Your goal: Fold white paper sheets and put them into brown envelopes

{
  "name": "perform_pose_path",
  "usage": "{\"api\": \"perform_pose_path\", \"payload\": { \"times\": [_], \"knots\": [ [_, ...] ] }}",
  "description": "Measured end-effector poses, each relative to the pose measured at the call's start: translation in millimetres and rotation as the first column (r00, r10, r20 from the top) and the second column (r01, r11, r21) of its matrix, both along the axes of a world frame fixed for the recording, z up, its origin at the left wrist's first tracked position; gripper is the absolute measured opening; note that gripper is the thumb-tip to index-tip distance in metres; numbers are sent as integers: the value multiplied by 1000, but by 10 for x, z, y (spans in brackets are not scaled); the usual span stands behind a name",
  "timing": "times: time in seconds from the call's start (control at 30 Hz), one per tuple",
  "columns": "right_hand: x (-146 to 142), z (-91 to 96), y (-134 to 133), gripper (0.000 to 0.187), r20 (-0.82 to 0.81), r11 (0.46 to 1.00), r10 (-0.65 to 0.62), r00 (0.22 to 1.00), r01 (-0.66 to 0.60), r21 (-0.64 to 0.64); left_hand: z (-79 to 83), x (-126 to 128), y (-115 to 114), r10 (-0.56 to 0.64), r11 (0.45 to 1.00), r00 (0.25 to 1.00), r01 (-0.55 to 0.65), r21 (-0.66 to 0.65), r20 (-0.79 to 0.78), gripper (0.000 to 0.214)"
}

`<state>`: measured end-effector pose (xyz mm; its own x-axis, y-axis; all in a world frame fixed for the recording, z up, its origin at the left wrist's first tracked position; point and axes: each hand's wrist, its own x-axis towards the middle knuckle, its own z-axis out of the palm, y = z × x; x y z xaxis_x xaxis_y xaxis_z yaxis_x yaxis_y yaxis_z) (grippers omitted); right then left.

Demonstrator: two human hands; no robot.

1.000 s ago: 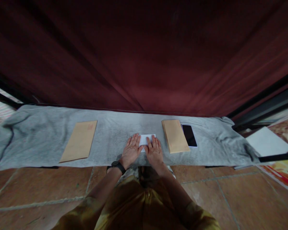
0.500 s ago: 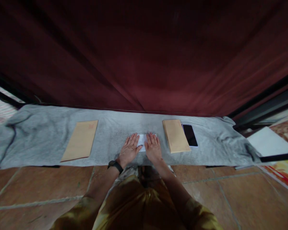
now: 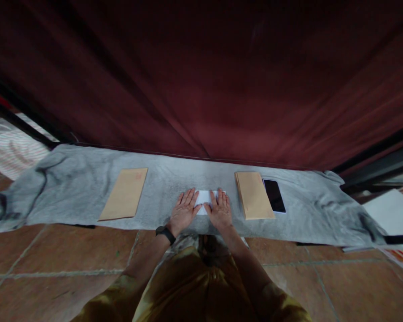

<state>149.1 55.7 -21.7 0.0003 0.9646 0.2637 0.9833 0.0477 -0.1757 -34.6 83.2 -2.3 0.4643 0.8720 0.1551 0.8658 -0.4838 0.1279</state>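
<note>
A small white piece of paper [image 3: 204, 197] lies on the grey cloth in front of me, partly covered by both hands. My left hand [image 3: 184, 210] rests flat on its left side, fingers stretched forward and a black watch on the wrist. On the paper's right side my right hand [image 3: 220, 211] also presses flat, fingers extended. The two thumbs point towards each other over the paper. Neither hand grasps anything.
To the left lies a brown envelope [image 3: 125, 194]. A stack of brown envelopes [image 3: 256, 196] sits to the right, with a dark-screened phone [image 3: 274, 196] beside it. The grey cloth [image 3: 74, 188] covers a narrow surface, backed by a dark red curtain [image 3: 215, 98]. White sheets [image 3: 391, 210] are at far right.
The whole view has shifted and tilted slightly, moving things to the right in the picture. Both hands stay flat on the paper, with the right hand moved a little outward from the left.
</note>
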Motion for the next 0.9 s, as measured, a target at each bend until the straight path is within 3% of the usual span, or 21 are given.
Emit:
{"api": "perform_pose_path", "payload": {
  "times": [0.4,0.5,0.6,0.73,0.83,0.9],
  "knots": [
    [-9,-30,-10,64,38,1000,-5,999,5,-16,17,-517,-77,176,984,984,-175,21,-30,60],
    [-7,-47,-9,63,34,1000,-3,999,4,-12,40,-706,-69,279,958,960,-279,66,0,62],
    [-3,-62,-9,63,38,1000,-2,999,3,-6,113,-1002,-31,462,880,886,-464,101,47,66],
    [5,-79,-13,63,53,1000,3,999,-4,19,268,-1485,27,700,704,707,-706,69,97,70],
    [9,-83,-15,62,51,1000,10,999,-11,27,371,-1790,45,814,580,575,-810,-81,76,76],
    [9,-81,-16,61,54,1000,9,998,-11,25,417,-1925,46,839,542,542,-822,-176,52,77]
  ]
}}
